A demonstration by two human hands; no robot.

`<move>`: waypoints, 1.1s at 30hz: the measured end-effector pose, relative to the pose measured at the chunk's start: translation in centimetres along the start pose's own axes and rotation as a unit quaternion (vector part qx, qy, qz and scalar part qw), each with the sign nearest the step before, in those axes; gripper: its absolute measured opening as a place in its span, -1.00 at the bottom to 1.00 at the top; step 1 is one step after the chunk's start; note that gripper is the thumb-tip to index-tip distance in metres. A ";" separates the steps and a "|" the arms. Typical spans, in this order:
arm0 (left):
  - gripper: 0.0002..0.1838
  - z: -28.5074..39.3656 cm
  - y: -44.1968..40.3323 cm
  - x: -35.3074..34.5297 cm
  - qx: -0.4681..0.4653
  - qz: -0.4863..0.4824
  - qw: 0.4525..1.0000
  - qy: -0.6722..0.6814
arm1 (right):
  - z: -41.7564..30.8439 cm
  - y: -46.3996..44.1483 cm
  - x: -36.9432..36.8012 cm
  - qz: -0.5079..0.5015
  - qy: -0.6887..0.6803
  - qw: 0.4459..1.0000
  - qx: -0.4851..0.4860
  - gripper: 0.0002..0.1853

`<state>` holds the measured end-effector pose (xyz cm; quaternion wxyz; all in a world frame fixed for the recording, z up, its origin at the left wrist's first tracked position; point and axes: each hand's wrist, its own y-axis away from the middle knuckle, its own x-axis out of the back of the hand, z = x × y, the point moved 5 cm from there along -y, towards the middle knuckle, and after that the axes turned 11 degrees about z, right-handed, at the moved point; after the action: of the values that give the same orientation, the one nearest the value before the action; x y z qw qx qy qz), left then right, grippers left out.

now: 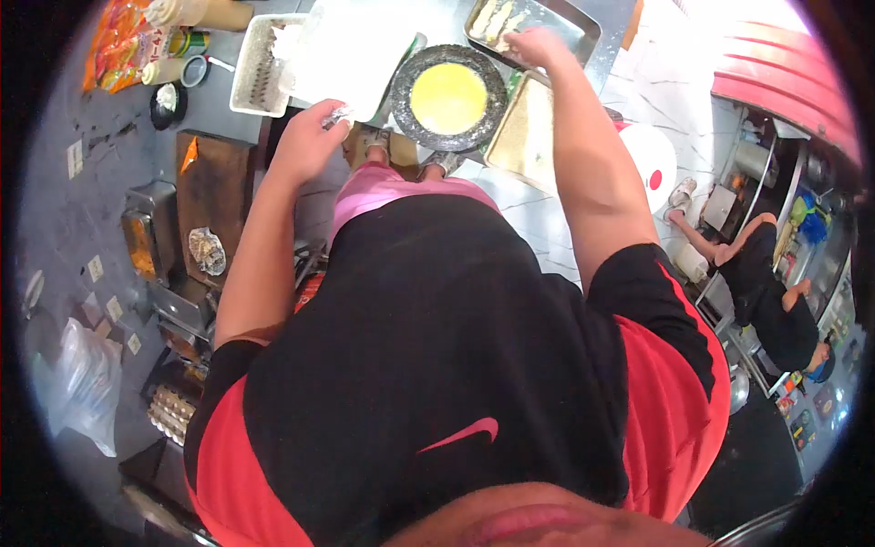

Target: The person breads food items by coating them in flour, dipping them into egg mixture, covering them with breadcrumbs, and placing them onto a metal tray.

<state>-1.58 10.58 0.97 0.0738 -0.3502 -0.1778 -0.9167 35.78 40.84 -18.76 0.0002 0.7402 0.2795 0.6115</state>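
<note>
My right hand [540,49] reaches over a metal tray [583,41], its fingers closed on the end of a pale coated strip. Several similar coated strips [495,18] lie side by side in that tray. My left hand [314,135] hangs by the near edge of a white, glaring surface. Its fingers are curled together and their tips are covered in white powder; whether anything is inside them is hidden. Between the hands sits a dark speckled bowl [397,102] of yellow liquid [448,98], like beaten egg.
A second shallow tray [512,123] with a pale layer lies right of the bowl. On the left stand a white basket [239,91], squeeze bottles [210,13] and an orange bag [114,46]. A co-worker [775,301] is at the far right, near metal shelving.
</note>
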 end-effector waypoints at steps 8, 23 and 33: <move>-0.54 -2.2 -3.4 3.4 0.013 0.029 0.996 -0.087 | -2.6 10.7 7.8 0.081 -0.277 0.949 -0.128 -0.49; -0.62 -7.3 -17.9 -2.5 -0.141 -0.081 0.929 -0.332 | -9.5 29.3 6.4 0.138 -0.336 0.888 -0.282 -0.64; -0.62 -1.1 -16.3 1.7 -0.222 -0.106 0.941 -0.233 | -13.6 33.6 5.1 0.161 -0.371 0.846 -0.347 -0.65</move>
<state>-7.79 25.23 -3.14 -0.1466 -0.5409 -0.0181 -0.8280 37.90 9.96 0.77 0.2625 0.8980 -0.0953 0.3400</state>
